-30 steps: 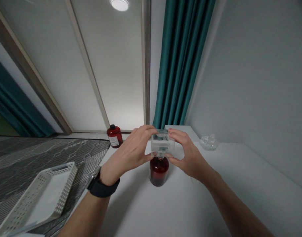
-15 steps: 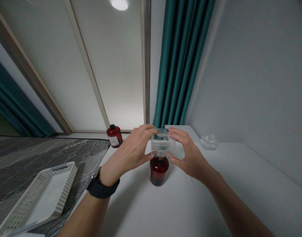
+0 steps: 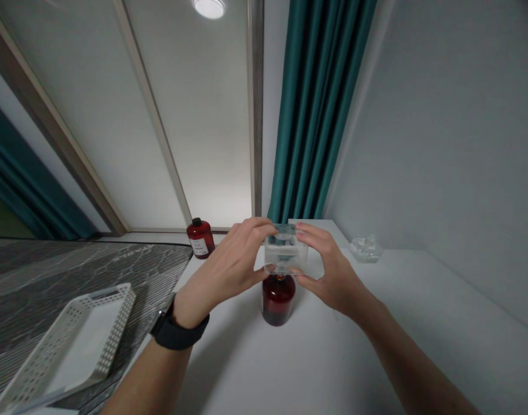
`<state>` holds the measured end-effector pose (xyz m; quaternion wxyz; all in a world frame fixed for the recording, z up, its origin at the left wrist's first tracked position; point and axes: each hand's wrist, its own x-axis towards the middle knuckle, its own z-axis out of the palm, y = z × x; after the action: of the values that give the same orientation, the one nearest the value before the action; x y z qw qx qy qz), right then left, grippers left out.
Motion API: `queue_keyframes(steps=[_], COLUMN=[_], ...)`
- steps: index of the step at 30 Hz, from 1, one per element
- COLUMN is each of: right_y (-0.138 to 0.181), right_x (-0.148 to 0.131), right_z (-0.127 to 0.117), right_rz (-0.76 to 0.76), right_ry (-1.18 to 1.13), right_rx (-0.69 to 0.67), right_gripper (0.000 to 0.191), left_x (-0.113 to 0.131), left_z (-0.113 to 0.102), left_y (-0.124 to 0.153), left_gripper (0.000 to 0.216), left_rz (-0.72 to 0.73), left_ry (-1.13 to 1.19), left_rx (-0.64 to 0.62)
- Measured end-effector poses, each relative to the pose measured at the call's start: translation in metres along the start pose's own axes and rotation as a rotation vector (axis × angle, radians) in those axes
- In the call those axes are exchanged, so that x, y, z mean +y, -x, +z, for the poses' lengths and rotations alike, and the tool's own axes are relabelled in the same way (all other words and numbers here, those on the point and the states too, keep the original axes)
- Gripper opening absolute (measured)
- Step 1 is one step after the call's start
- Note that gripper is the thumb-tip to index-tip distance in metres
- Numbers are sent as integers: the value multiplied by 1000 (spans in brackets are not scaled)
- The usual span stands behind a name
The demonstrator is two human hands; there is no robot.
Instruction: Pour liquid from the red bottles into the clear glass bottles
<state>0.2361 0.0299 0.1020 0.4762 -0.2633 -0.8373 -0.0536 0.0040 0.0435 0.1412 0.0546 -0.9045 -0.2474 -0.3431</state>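
Between my two hands is a clear, see-through box (image 3: 285, 251), held just above a dark red bottle (image 3: 278, 302) that stands on the white table (image 3: 264, 369). My left hand (image 3: 238, 253) grips the box's left side, fingers on top and thumb below. On the right side my right hand (image 3: 327, 259) pinches it the same way. The bottle's neck shows partly behind the box's lower edge; whether the two touch I cannot tell. A second red bottle (image 3: 200, 239), with a black cap and a white label, stands upright at the table's far left edge.
A crumpled clear plastic piece (image 3: 366, 249) lies on the table by the wall at right. Left of the table, a white perforated basket (image 3: 117, 311) sits lower down, near a grey patterned surface (image 3: 155, 262). Behind are a teal curtain (image 3: 320, 115) and frosted panels (image 3: 203, 115).
Almost nothing differs. Both hands still hold the clear box in the same place above the bottle, with only a tiny shift.
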Motion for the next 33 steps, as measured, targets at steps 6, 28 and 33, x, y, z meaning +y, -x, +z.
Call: queue_keyframes(steps=[6, 28, 33], right_y=[0, -1, -1], right_x=[0, -1, -1], right_z=[0, -1, -1], right_rz=[-8, -26, -35], right_ry=[11, 43, 44], right_rx=[14, 30, 38], right_gripper=[69, 70, 71], left_x=[1, 3, 4], left_z=[0, -2, -2], left_y=[0, -1, -1], left_gripper=[53, 53, 54], left_rz=[3, 17, 19], left_ry=[-9, -44, -44], left_rx=[6, 32, 36])
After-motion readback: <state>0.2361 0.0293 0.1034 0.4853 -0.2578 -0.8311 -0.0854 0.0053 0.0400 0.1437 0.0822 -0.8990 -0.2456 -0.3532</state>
